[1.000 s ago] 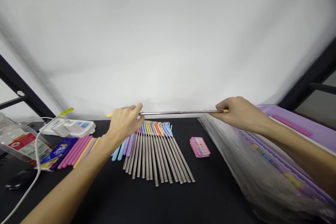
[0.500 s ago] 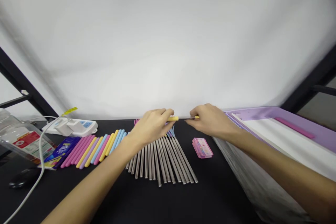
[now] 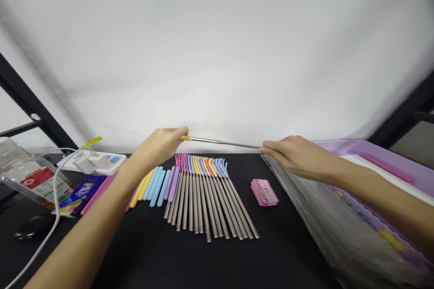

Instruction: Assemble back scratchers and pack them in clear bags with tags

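Observation:
A thin metal telescopic back scratcher [image 3: 224, 142] with a yellow end is stretched out between my hands, above the back edge of the black table [image 3: 190, 262]. My left hand [image 3: 161, 144] is closed round the yellow end. At the other end, the fingers of my right hand [image 3: 293, 156] grip the rod, hiding its tip. Below lies a fanned row of metal rods [image 3: 206, 203] with pink, blue, yellow and purple claw-like heads. Coloured sticks [image 3: 158, 185] lie left of them, partly covered by my left forearm. A small stack of pink cards [image 3: 265, 192] sits at the right.
On the left are a clear plastic bottle [image 3: 37, 180], a blue packet [image 3: 81, 194], a white power strip [image 3: 111, 162], a white cable [image 3: 56, 194] and a black mouse [image 3: 34, 226]. A purple bin [image 3: 356, 146] and clear plastic bags [image 3: 305, 207] fill the right side.
My hands have moved apart, the left one leftward and up, the right one rightward. The rod between them has lengthened from a short piece to a long one.

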{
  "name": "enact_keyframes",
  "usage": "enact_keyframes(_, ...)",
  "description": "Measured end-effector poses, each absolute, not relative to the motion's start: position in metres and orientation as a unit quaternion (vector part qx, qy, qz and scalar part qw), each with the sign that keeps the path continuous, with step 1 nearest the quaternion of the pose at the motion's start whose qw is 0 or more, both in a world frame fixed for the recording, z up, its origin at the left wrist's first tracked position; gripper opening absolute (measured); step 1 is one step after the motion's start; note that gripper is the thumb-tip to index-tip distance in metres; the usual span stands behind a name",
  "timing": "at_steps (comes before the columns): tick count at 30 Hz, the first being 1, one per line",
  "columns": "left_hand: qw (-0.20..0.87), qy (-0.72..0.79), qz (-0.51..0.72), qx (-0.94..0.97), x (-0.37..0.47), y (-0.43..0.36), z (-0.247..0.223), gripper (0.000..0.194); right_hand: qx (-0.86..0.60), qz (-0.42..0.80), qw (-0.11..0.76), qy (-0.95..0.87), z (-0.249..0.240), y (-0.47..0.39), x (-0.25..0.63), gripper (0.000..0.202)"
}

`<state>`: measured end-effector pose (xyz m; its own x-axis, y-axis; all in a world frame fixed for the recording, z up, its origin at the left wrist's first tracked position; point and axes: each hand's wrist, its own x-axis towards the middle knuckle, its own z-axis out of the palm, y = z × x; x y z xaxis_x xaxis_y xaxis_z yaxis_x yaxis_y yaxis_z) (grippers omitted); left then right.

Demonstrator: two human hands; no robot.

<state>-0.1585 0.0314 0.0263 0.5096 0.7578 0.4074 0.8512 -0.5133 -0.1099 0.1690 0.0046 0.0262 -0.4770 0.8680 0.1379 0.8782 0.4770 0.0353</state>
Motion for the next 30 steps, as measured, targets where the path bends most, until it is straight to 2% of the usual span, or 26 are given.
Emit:
enact_keyframes(4,0.212,-0.416,-0.122,-0.876,-0.140,0.023,0.023,0.022,-0.476,0.008,0.068,-0.877,0.022,0.002,0.168,0.030)
enact_keyframes(7,0.236,-0.389,-0.111,-0.884,-0.119,0.013,0.018,0.018,-0.470,0.027,0.114,-0.875,0.020,-0.004,0.143,0.043)
enact_keyframes(10,0.227,-0.393,-0.088,-0.887,-0.126,0.013,0.020,0.018,-0.480,0.012,0.115,-0.869,0.023,-0.005,0.133,0.036)
enact_keyframes(14,0.201,-0.457,-0.092,-0.862,-0.156,0.024,0.030,0.020,-0.503,-0.069,0.095,-0.857,0.027,0.005,0.154,0.039)
enact_keyframes(19,0.284,-0.410,-0.126,-0.858,-0.131,0.019,0.025,0.028,-0.482,-0.018,0.144,-0.864,0.027,0.009,0.157,0.035)
enact_keyframes(22,0.292,-0.393,-0.124,-0.863,-0.116,0.016,0.015,0.025,-0.485,-0.021,0.149,-0.862,0.025,0.005,0.154,0.037)
enact_keyframes(30,0.332,-0.559,-0.147,-0.746,-0.197,0.035,0.025,0.025,-0.599,-0.101,0.085,-0.790,0.023,0.006,0.232,0.055)
